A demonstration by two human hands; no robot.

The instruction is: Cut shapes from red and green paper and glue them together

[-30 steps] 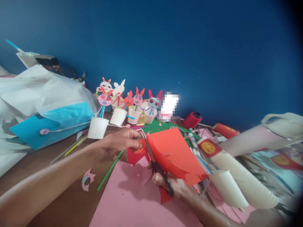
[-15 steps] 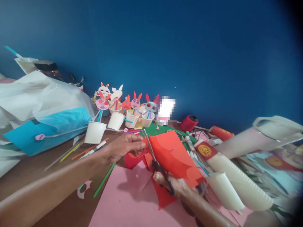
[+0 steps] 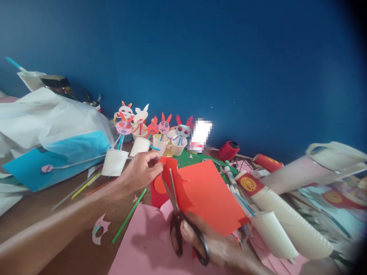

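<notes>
Because the orange-red paper (image 3: pixel 210 193) is probably light and crease-prone, edge holding suits it; the left hand (image 3: pixel 145 168) pinches it, the right hand (image 3: pixel 203 236) grips spread scissors (image 3: pixel 178 215).

Hands (image 3: pixel 145 167) apart — left forward, pinched

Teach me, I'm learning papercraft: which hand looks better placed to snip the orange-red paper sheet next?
Probably the right hand: it holds the metal scissors with black looped handles, blades parted near the sheet. The left hand, pinching orange-red paper, seems better suited to steadying.
</notes>
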